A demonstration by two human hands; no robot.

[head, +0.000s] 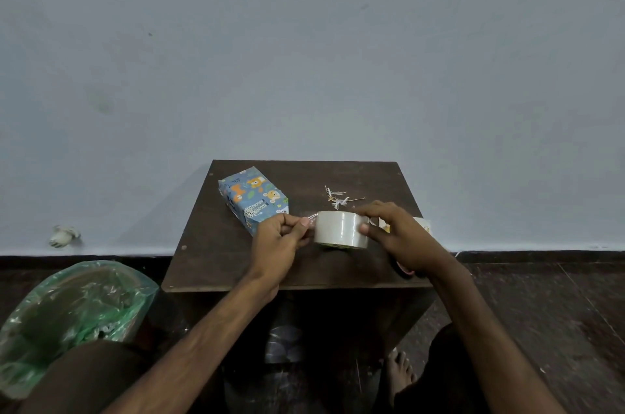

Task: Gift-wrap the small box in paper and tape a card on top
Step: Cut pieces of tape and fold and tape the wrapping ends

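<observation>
The small box [253,199], wrapped in blue paper with animal prints, lies at the back left of the dark wooden table [216,261]. Over the table's middle my right hand [400,237] grips a roll of clear tape [341,230] from the right side. My left hand [277,241] pinches the loose tape end at the roll's left edge. A small card [422,225] peeks out behind my right hand, mostly hidden.
Paper scraps [338,197] lie at the back right of the table. A bin lined with a green plastic bag [72,315] stands on the floor at the left. A pale wall rises right behind the table. A pink-edged object [404,269] shows under my right wrist.
</observation>
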